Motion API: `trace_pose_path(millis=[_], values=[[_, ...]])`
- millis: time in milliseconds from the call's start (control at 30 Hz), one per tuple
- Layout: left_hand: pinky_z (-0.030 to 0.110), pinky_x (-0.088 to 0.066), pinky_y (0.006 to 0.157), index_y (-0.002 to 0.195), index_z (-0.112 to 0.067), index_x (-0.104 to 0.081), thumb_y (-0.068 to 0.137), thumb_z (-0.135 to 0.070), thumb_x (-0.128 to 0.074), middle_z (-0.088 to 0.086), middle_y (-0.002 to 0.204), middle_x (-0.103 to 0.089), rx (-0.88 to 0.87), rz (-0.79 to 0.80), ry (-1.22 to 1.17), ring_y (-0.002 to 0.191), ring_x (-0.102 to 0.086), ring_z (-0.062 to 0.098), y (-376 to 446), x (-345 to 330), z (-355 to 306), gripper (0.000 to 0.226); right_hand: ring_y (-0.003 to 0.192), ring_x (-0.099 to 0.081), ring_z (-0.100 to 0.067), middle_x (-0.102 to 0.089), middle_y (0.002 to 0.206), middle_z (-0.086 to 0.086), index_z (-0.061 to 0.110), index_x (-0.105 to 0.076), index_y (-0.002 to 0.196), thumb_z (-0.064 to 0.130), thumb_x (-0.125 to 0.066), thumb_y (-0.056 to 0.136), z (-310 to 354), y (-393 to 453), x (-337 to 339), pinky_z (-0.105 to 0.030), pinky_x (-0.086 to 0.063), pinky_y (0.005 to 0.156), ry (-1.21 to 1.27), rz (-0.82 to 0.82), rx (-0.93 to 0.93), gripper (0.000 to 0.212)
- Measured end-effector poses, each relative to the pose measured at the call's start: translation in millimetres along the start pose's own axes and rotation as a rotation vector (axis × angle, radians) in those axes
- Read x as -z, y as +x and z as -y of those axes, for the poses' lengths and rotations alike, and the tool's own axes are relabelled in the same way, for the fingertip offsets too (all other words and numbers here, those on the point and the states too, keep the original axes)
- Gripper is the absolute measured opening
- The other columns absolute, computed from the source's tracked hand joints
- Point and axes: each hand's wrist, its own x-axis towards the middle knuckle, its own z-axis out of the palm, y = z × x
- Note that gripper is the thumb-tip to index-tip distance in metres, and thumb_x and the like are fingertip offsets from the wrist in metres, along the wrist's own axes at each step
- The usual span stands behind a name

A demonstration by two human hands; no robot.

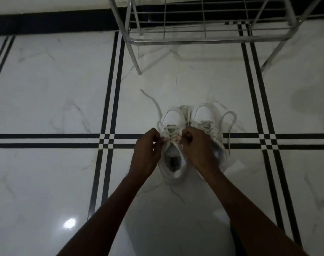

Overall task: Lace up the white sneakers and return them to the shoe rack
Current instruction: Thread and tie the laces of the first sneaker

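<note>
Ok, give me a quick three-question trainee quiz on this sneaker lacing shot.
1. True or false: both white sneakers sit on the shoe rack.
2. Which sneaker are the left hand and right hand lacing? A the left one, B the right one.
3. Fill in: a loose lace loops on the ____ beside the right sneaker.

Key: 1 false, they stand on the tiled floor; 2 A; 3 floor.

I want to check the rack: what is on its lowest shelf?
Nothing shows on the visible wire bars of the shoe rack. Both white sneakers stand on the floor. Higher shelves are out of view.
</note>
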Motion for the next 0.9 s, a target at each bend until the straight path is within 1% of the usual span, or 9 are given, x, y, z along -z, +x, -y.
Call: trace_pose_path(millis=[100,200,233,300,433,500,633,733,900], values=[[0.043,-0.058,0.063,0.086,-0.02,-0.051,0.1,-0.023,-0.066,-0.006,0.081,-0.071,-0.01,-0.111,0.069,0.073,-0.069,0.012,2,0,3,0.02,0.073,-0.056,-0.012,-0.057,0.075,0.005,0.016,-0.056,0.079,0.001,-0.062,0.087,1,4,-5,-0.006,-0.032,0.052,0.008,-0.038,0.034,0.019],[0.048,-0.054,0.06,0.09,-0.014,-0.05,0.102,-0.019,-0.061,0.004,0.076,-0.068,-0.01,-0.162,0.085,0.067,-0.066,0.02,6,-1,4,0.017,0.071,-0.052,-0.016,-0.055,0.075,-0.001,0.015,-0.047,0.082,0.001,-0.056,0.089,9,7,-6,-0.013,-0.031,0.048,0.006,-0.053,0.035,0.018],[0.051,-0.054,0.059,0.092,-0.011,-0.049,0.102,-0.02,-0.058,0.007,0.076,-0.067,0.025,-0.163,0.075,0.067,-0.066,0.024,6,0,3,0.016,0.071,-0.052,-0.019,-0.055,0.076,-0.004,0.014,-0.045,0.083,0.004,-0.057,0.09,12,4,-7,-0.015,-0.027,0.048,0.002,-0.052,0.027,0.017],[0.053,-0.056,0.06,0.095,-0.007,-0.05,0.101,-0.024,-0.052,0.01,0.079,-0.067,0.104,-0.193,0.034,0.068,-0.067,0.028,3,0,2,0.018,0.073,-0.057,-0.025,-0.055,0.077,-0.006,0.011,-0.043,0.085,0.01,-0.059,0.092,15,-3,-11,-0.028,-0.031,0.053,0.03,-0.063,0.0,0.018],[0.05,-0.055,0.059,0.091,-0.007,-0.051,0.104,-0.029,-0.056,0.008,0.076,-0.067,0.188,-0.281,-0.086,0.066,-0.066,0.023,-7,-6,-3,0.026,0.078,-0.055,-0.022,-0.055,0.084,-0.008,0.01,-0.044,0.09,0.008,-0.058,0.094,12,-9,-19,-0.026,-0.03,0.06,0.107,-0.108,-0.128,0.015],[0.054,-0.057,0.062,0.089,-0.011,-0.051,0.102,-0.038,-0.058,0.008,0.074,-0.068,0.174,-0.273,-0.151,0.068,-0.07,0.025,-8,-6,3,0.031,0.077,-0.056,-0.021,-0.057,0.084,-0.008,0.01,-0.046,0.089,0.01,-0.058,0.095,12,-5,-21,-0.027,-0.034,0.06,0.123,-0.111,-0.119,0.013],[0.052,-0.061,0.072,0.089,-0.01,-0.059,0.096,-0.044,-0.065,0.007,0.083,-0.071,0.156,-0.183,-0.227,0.081,-0.071,0.024,-9,4,5,0.035,0.082,-0.069,-0.027,-0.069,0.087,-0.007,0.009,-0.055,0.091,0.023,-0.061,0.096,8,3,-16,-0.045,-0.059,0.073,0.201,0.029,-0.115,0.016],[0.04,-0.063,0.077,0.094,-0.009,-0.068,0.091,-0.032,-0.077,0.001,0.089,-0.073,0.137,-0.104,-0.224,0.088,-0.071,0.012,-9,7,0,0.025,0.087,-0.071,-0.022,-0.072,0.09,-0.003,0.017,-0.062,0.092,0.032,-0.07,0.089,7,6,-10,-0.039,-0.059,0.076,0.218,0.168,-0.083,0.018],[0.048,-0.059,0.073,0.092,-0.012,-0.062,0.094,-0.025,-0.062,0.001,0.085,-0.072,0.013,-0.122,-0.02,0.083,-0.069,0.018,-8,1,2,0.013,0.081,-0.068,-0.021,-0.07,0.084,-0.005,0.011,-0.057,0.087,0.02,-0.068,0.09,9,8,-12,-0.035,-0.054,0.074,0.058,0.167,0.158,0.014]])
